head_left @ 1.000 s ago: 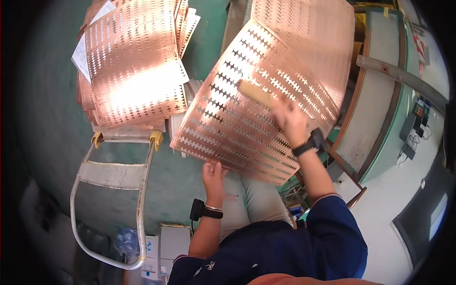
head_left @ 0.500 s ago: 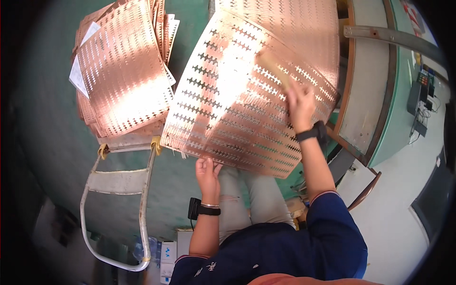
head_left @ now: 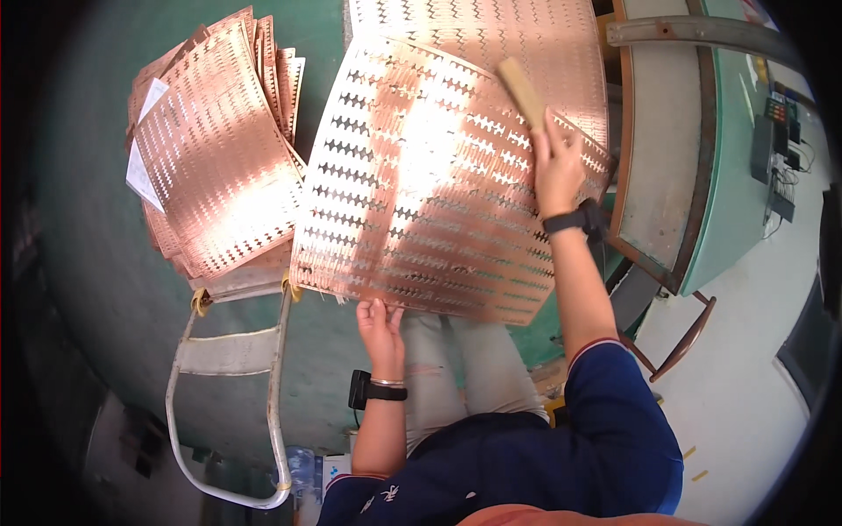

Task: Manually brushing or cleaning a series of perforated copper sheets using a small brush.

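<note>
Tan stick (head_left: 521, 92), gripped by right hand (head_left: 559, 175), moves to far edge of copper sheet (head_left: 421, 193); left hand (head_left: 381, 335) pinches near edge; shirt (head_left: 544, 447) bears lettering (head_left: 390, 493)

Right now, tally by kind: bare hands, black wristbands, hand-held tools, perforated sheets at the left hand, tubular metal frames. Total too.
Hands: 2 (left hand, right hand)
Black wristbands: 2 (left wristband, right wristband)
Tan hand-held tool: 1
Perforated copper-coloured sheet at left hand: 1
Tubular metal frame: 1
Total: 7
</note>
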`<state>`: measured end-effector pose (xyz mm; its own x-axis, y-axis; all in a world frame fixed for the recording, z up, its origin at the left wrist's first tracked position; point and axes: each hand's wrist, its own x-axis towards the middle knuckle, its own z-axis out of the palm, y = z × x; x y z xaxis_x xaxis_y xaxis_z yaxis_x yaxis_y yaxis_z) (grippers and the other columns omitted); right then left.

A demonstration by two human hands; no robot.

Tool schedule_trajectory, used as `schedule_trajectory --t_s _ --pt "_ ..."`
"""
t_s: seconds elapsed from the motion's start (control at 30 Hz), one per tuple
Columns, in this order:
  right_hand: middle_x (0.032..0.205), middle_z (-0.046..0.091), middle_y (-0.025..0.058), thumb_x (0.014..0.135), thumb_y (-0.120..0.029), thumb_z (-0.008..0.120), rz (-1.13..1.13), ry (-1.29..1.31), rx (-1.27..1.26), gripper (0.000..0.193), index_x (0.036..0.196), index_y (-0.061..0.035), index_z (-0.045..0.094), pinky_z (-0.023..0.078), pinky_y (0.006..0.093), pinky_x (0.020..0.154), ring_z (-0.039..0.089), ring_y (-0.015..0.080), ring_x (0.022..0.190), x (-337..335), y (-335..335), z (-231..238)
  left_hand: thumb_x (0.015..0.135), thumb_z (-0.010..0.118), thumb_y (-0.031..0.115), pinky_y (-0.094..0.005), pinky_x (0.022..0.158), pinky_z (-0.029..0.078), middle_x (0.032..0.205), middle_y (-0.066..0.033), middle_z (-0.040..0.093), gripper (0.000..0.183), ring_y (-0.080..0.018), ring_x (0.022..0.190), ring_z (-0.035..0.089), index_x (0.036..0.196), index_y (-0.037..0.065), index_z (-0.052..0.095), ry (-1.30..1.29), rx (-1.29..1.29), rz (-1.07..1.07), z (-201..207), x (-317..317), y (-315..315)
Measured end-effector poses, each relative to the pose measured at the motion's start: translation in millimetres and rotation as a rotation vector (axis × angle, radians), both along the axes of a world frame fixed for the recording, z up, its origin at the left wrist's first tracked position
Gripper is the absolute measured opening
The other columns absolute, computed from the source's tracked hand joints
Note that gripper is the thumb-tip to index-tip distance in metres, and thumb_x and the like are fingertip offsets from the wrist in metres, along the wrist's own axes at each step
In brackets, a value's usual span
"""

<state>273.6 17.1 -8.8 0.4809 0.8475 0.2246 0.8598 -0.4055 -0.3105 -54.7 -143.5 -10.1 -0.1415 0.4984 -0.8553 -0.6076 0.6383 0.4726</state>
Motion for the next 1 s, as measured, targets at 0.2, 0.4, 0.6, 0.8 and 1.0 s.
schedule_trajectory --t_s 0.2,0.4,0.6,0.8,1.0 --pt "0.087 0.059 0.0080 0.088 -0.022 0.068 0.301 0.107 -0.122 0.033 0.121 -0.0235 0.068 0.052 0.0362 0.060 0.059 0.0210 0.068 -32.9 -55.7 10.2 0.099 0.054 0.014 -0.0346 0.087 0.052 0.102 -0.0007 0.060 0.007 -0.0129 0.091 0.059 0.105 0.012 0.050 -0.064 -0.008 0.043 3.5 1.5 -1.8" --pt "0.083 0.042 0.0061 0.094 -0.018 0.060 -0.103 0.309 -0.019 0.042 0.136 -0.0177 0.056 0.040 0.0287 0.066 0.042 0.0166 0.072 -1.7 -60.0 28.3 0.099 0.054 0.014 -0.0349 0.092 0.048 0.116 0.0006 0.061 0.017 -0.0127 0.102 0.059 0.116 0.014 0.052 -0.240 -0.088 -0.018 7.1 23.6 -11.2" --pt "0.080 0.046 -0.0005 0.101 -0.042 0.047 -0.397 1.528 -0.057 0.055 0.141 -0.0031 0.047 0.034 0.0202 0.050 0.038 0.0075 0.057 16.5 -90.1 84.2 0.098 0.055 0.014 -0.0329 0.089 0.050 0.113 0.0020 0.063 0.017 -0.0114 0.101 0.061 0.115 0.014 0.053 -0.247 -0.049 -0.059 14.0 26.4 -22.4" --pt "0.068 0.044 -0.0021 0.101 -0.050 0.039 -0.390 1.787 -0.033 0.051 0.109 -0.0025 0.057 0.027 0.0174 0.045 0.031 0.0044 0.050 4.0 -77.9 162.8 0.097 0.056 0.010 -0.0328 0.091 0.053 0.114 -0.0010 0.062 0.028 -0.0139 0.104 0.061 0.124 0.012 0.051 -0.319 0.177 -0.043 41.5 0.2 -14.5" --pt "0.071 0.051 -0.0058 0.098 -0.022 0.058 -0.260 1.177 -0.132 0.024 0.114 -0.0057 0.062 0.032 0.0196 0.049 0.042 0.0021 0.057 23.1 -77.3 187.3 0.099 0.051 0.009 -0.0367 0.099 0.049 0.129 -0.0062 0.056 0.041 -0.0189 0.115 0.057 0.138 0.010 0.041 -0.304 0.303 -0.052 77.9 -45.4 -13.9"
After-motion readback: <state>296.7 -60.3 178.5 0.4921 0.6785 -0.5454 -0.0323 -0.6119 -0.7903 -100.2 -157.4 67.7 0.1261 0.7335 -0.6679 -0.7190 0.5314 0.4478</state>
